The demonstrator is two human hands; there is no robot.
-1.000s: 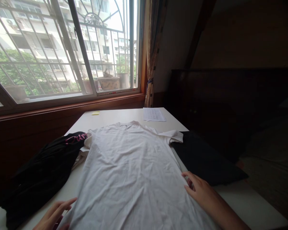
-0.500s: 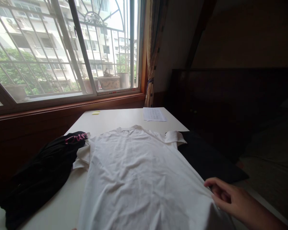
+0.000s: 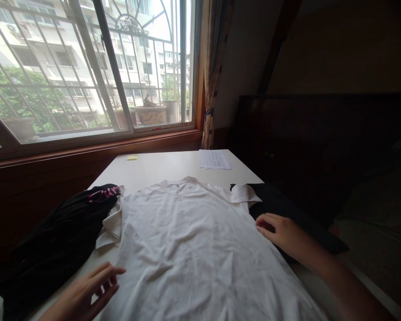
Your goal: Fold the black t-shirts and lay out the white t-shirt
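A white T-shirt (image 3: 194, 249) lies spread on the table, its collar toward the far side and its surface lightly wrinkled. My left hand (image 3: 95, 285) is at the shirt's left edge, fingers apart and holding nothing. At the right edge, just below the sleeve, is my right hand (image 3: 279, 229). Its fingers are loosely bent with a gap by the thumb, and the tips are at the fabric without a visible grip. A black garment with pink lettering (image 3: 60, 232) lies beyond the left sleeve. Dark cloth (image 3: 287, 209) is partly under the right sleeve.
The white table (image 3: 153, 167) reaches toward a barred window (image 3: 87, 71). Printed sheets (image 3: 215, 159) and a yellow sticky note (image 3: 132, 157) lie at its far end. A tied curtain (image 3: 210, 89) hangs beside the window, and dark furniture (image 3: 304, 133) stands on the right.
My right hand has moved up along the shirt's right edge, away from the lower side. My left hand has risen into view at the left edge. The shirt's lower right part lies flatter.
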